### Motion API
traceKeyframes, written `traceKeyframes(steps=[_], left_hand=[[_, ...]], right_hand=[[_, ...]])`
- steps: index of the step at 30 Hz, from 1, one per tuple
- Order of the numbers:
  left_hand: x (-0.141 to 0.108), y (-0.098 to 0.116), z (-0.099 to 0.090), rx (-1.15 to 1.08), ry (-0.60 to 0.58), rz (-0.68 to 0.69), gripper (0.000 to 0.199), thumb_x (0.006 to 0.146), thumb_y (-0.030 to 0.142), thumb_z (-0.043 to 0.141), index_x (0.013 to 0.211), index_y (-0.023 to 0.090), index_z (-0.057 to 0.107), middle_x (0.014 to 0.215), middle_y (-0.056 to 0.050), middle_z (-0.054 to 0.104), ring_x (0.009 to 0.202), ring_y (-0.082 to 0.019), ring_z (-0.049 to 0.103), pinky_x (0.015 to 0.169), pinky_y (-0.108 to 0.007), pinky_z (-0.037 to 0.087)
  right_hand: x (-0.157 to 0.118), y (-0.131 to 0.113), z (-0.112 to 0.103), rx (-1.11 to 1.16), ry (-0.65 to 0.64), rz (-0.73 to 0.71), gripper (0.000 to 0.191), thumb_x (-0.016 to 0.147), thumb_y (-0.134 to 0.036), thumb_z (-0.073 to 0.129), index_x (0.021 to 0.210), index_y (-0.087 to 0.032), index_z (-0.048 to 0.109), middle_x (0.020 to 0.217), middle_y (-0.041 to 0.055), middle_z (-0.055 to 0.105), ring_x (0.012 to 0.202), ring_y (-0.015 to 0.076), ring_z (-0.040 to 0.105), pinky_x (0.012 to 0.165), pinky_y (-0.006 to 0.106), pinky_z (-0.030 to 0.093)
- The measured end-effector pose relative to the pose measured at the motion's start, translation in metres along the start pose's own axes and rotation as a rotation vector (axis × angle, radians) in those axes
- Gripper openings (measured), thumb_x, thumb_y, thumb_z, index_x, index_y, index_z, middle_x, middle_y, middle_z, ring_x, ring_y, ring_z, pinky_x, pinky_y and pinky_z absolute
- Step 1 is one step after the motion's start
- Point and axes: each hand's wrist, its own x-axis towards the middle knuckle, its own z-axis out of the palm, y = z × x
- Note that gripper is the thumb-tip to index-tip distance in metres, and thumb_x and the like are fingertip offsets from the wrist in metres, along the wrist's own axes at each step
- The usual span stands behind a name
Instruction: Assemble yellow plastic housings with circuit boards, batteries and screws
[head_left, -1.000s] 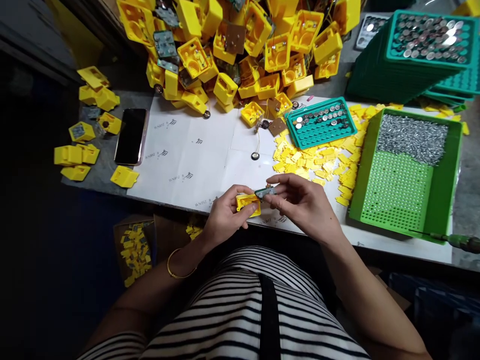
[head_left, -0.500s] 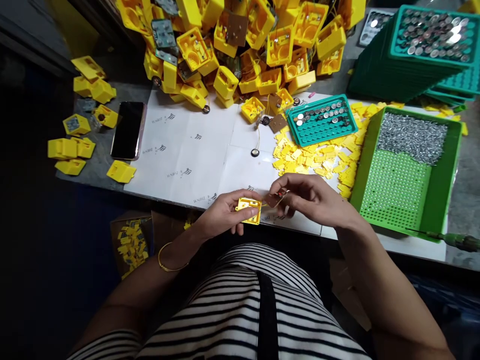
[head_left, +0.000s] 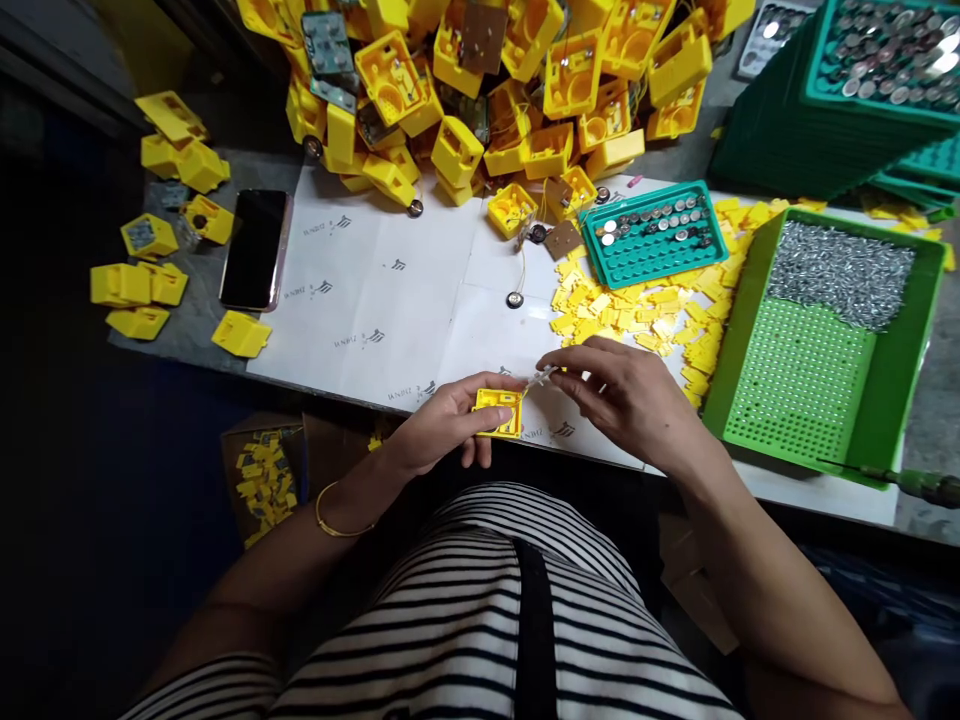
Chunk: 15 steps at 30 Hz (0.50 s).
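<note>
My left hand (head_left: 439, 428) is closed on a small open yellow plastic case (head_left: 513, 428), its thumb pressed across the inside. The case sits just over the front edge of the table. Close to its right, the fingers of my right hand (head_left: 637, 400) pinch a small circuit board (head_left: 541, 377), now turned so a pale side catches the light. Thin wire seems to run between board and case, but the detail is blurred. Beyond the hands, a round black buzzer-like disc (head_left: 514, 300) lies on the white sheet, wired to another yellow case (head_left: 511, 210).
A pile of yellow cases (head_left: 457, 150) fills the back. Right of centre are a teal tray (head_left: 637, 265) of round parts, scattered yellow pieces (head_left: 645, 310) and a green basket (head_left: 720, 390) of screws. A phone (head_left: 255, 250) lies left; a screwdriver (head_left: 930, 487) rests at the basket's corner.
My right hand has turned the circuit board from its brown face to a paler side. The left hand keeps its hold on the case. The camera view has shifted slightly.
</note>
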Motion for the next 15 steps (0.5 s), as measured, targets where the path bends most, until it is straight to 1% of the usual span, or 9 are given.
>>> traceKeyframes(steps=[2,4,7,9,10,11,13,14,15], left_hand=[[0.002,-0.002,0.002,-0.044,0.030,0.020,0.043,0.083,0.032,0.066,0.123,0.021,0.057,0.089,-0.005,0.069,0.044,-0.006,0.059,0.036,-0.013,0.040],[0.003,-0.004,0.004,-0.122,0.046,0.027,0.042,0.084,0.032,0.064,0.124,0.021,0.056,0.093,-0.006,0.069,0.050,-0.008,0.063,0.039,-0.015,0.045],[0.006,-0.005,0.007,-0.244,0.049,0.029,0.039,0.089,0.034,0.056,0.125,0.019,0.056,0.091,-0.007,0.069,0.062,-0.014,0.069,0.047,-0.020,0.052],[0.006,-0.005,0.007,-0.305,0.055,0.044,0.039,0.091,0.036,0.052,0.126,0.019,0.055,0.090,-0.008,0.069,0.068,-0.017,0.071,0.051,-0.023,0.055],[0.006,-0.004,0.008,-0.324,0.060,0.056,0.039,0.091,0.035,0.051,0.127,0.019,0.055,0.093,-0.008,0.069,0.070,-0.018,0.071,0.054,-0.025,0.057],[0.006,-0.004,0.008,-0.337,0.067,0.070,0.040,0.091,0.035,0.052,0.128,0.020,0.055,0.096,-0.008,0.069,0.073,-0.018,0.071,0.056,-0.026,0.058],[0.004,-0.002,0.009,-0.344,0.077,0.094,0.041,0.090,0.033,0.053,0.130,0.021,0.055,0.101,-0.009,0.069,0.078,-0.018,0.071,0.061,-0.027,0.058],[0.003,-0.001,0.009,-0.343,0.080,0.103,0.042,0.090,0.032,0.053,0.131,0.021,0.054,0.102,-0.009,0.069,0.080,-0.018,0.071,0.063,-0.028,0.059],[0.002,0.000,0.009,-0.343,0.085,0.109,0.043,0.090,0.032,0.053,0.132,0.022,0.054,0.101,-0.008,0.069,0.081,-0.018,0.070,0.064,-0.028,0.059]], right_hand=[[-0.003,-0.006,0.002,0.110,0.001,0.047,0.019,0.092,-0.023,0.051,0.102,-0.019,0.067,0.080,0.0031,0.066,0.064,0.0132,0.061,0.060,0.026,0.047],[-0.005,-0.012,0.005,0.240,0.014,0.076,0.019,0.092,-0.020,0.048,0.103,-0.018,0.064,0.082,0.0022,0.067,0.061,0.0114,0.060,0.056,0.024,0.047],[-0.006,-0.018,0.012,0.298,0.045,0.035,0.014,0.091,-0.023,0.052,0.098,-0.018,0.063,0.090,0.0031,0.068,0.070,0.0125,0.063,0.060,0.023,0.051],[-0.007,-0.019,0.017,0.237,0.100,-0.034,0.009,0.092,-0.025,0.056,0.093,-0.019,0.062,0.090,0.0031,0.068,0.076,0.0135,0.064,0.066,0.024,0.052],[-0.008,-0.019,0.020,0.205,0.126,-0.060,0.008,0.092,-0.025,0.056,0.094,-0.020,0.061,0.090,0.0030,0.067,0.079,0.0138,0.064,0.069,0.025,0.053],[-0.009,-0.018,0.023,0.186,0.141,-0.075,0.009,0.093,-0.024,0.055,0.099,-0.021,0.059,0.092,0.0031,0.067,0.081,0.0142,0.064,0.071,0.026,0.053],[-0.012,-0.017,0.028,0.190,0.143,-0.071,0.022,0.093,-0.022,0.054,0.116,-0.023,0.052,0.097,0.0034,0.067,0.083,0.0145,0.066,0.071,0.026,0.054],[-0.014,-0.017,0.029,0.191,0.133,-0.069,0.027,0.094,-0.021,0.054,0.120,-0.023,0.049,0.098,0.0035,0.068,0.083,0.0145,0.066,0.071,0.026,0.054],[-0.016,-0.017,0.029,0.179,0.114,-0.080,0.027,0.094,-0.021,0.054,0.121,-0.024,0.049,0.098,0.0034,0.068,0.082,0.0146,0.066,0.070,0.026,0.054]])
